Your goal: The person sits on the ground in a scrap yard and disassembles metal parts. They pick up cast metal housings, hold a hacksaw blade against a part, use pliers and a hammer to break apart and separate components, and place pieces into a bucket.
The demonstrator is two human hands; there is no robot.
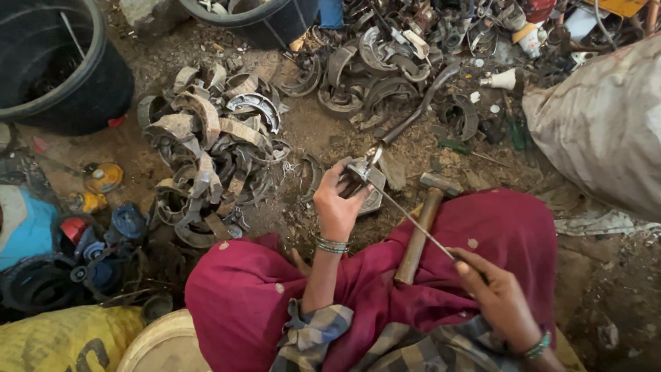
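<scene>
My left hand [335, 200] grips a curved metal brake shoe [365, 180] held against the dirt ground between my knees. My right hand [497, 295] holds a thin metal rod [413, 219] whose tip reaches the brake shoe. A wooden-handled hammer [423, 226] lies across my right knee on the maroon cloth [509, 220], between the two hands. A long dark metal bar [416, 110] rests on the ground just beyond the shoe.
A heap of worn brake shoes [210, 148] lies to the left, and more scrap parts [385, 69] lie beyond. Black tubs [82, 89] stand at the upper left. A grey sack [606, 124] sits at right and a yellow sack [62, 337] at lower left.
</scene>
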